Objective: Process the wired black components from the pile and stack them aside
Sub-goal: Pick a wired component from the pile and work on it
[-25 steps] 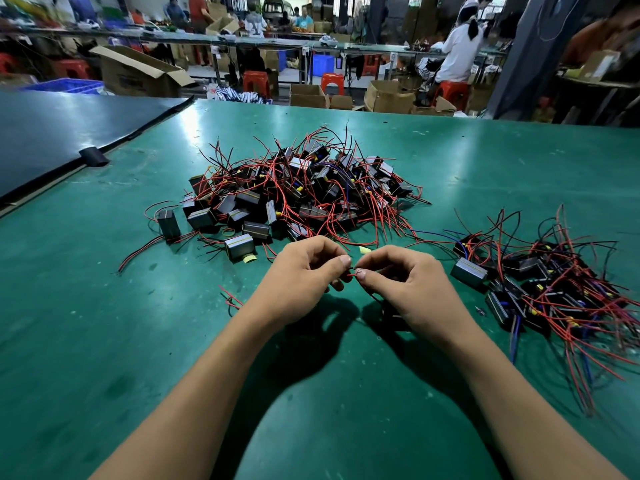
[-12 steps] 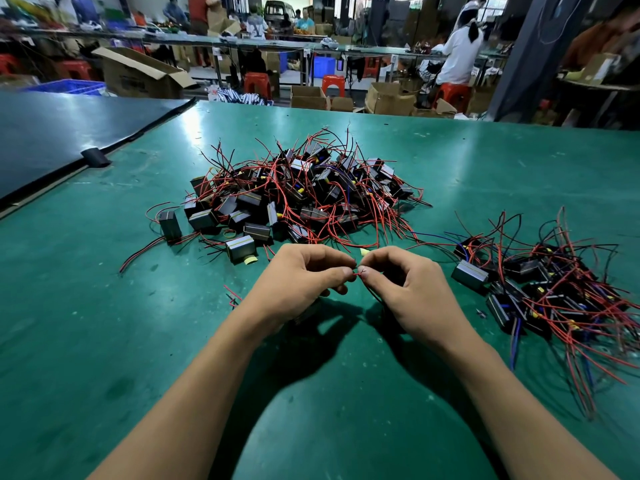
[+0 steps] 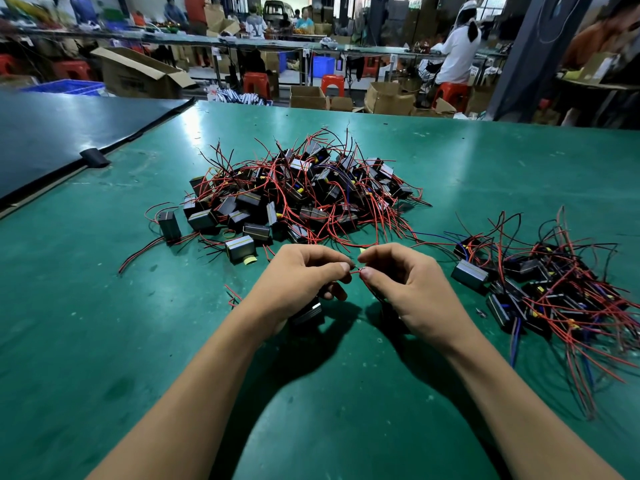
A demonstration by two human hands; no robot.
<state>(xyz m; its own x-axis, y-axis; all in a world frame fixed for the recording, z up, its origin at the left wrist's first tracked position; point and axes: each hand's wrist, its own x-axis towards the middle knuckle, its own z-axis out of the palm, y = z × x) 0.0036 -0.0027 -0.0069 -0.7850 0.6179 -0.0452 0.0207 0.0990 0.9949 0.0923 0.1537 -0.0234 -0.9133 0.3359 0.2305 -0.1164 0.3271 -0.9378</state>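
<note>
Head camera: at a green surface (image 3: 104,341), a worker's left hand (image 3: 298,278) and right hand (image 3: 408,285) meet fingertip to fingertip. Each grip is closed to a tight thumb-and-forefinger pinch on the same short stretch of red wire (image 3: 355,270). The black component (image 3: 308,313) in hand sits tucked beneath the left palm — whether the lower fingers clasp it cannot be told. The unprocessed pile (image 3: 298,195) lies just beyond the hands, and the finished stack (image 3: 554,289) sprawls to the right. Two hazards look likely: a hard pull between pinches set so close could strain a lead where it enters its component, or the thin wire could slip from the fingertips. Trailing leads from the pile reach almost to the hands — a snag there could drag neighbouring pieces along when this one is carried to the stack.
</note>
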